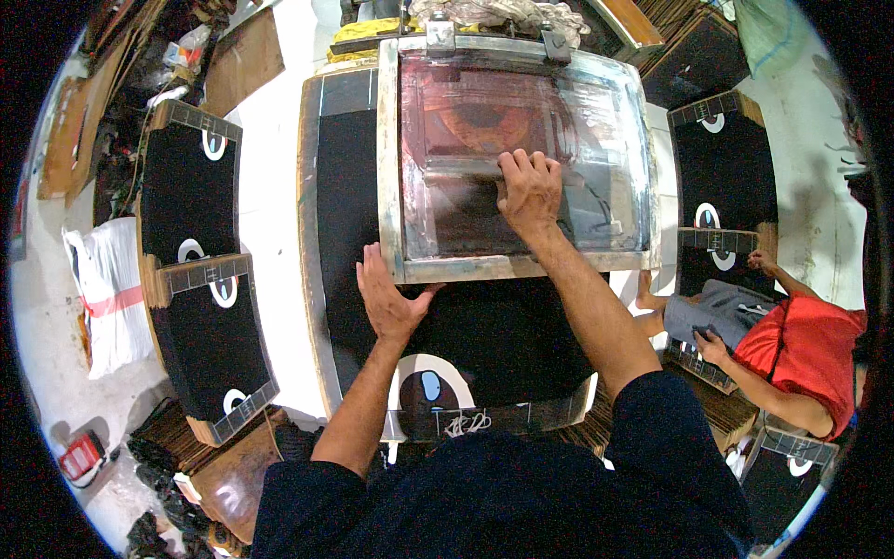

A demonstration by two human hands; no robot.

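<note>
A wooden-framed printing screen [392,168] lies flat on a black cloth [494,326] stretched over a board. My right hand [527,189] is inside the frame, closed on the handle of a squeegee [461,168] that rests across the mesh. My left hand [389,296] presses flat on the near left corner of the frame, fingers spread. A white oval print with a blue mark [430,384] shows on the cloth near my body.
Boards with black cloth and white oval prints lie at the left [200,279] and right [722,168]. A person in a red shirt [801,349] sits at the right touching one board. A white sack [110,289] stands at far left.
</note>
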